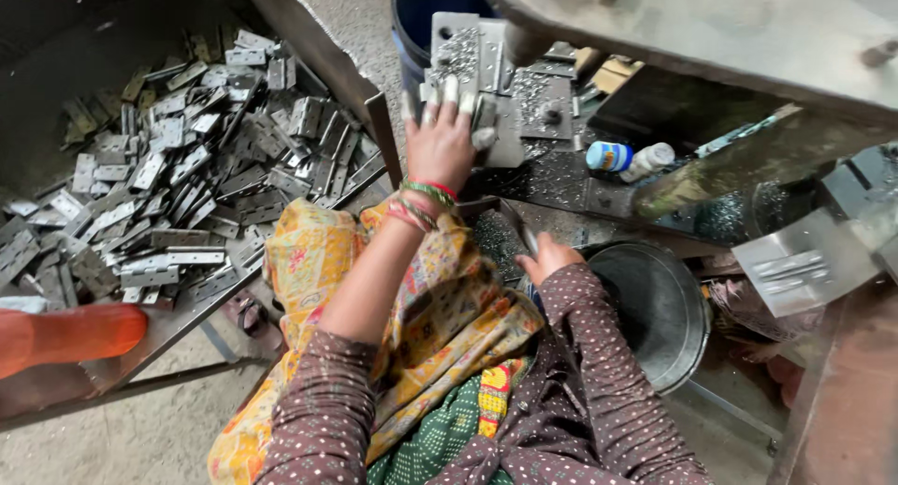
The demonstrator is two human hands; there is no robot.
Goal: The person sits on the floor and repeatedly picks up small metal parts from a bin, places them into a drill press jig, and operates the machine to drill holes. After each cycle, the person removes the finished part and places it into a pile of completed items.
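A heap of hinges (178, 181), two small bottles (629, 158), a metal basin (659, 307).

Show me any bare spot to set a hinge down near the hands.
Bare metal shows only at the tray's near edge, below the hinge pile. The steel basin beside the right hand looks empty. Around the left hand the press plate is crowded.

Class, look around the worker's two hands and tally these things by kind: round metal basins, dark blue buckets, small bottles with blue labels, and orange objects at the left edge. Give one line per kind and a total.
Round metal basin: 1
Dark blue bucket: 1
Small bottles with blue labels: 2
Orange object: 1
Total: 5
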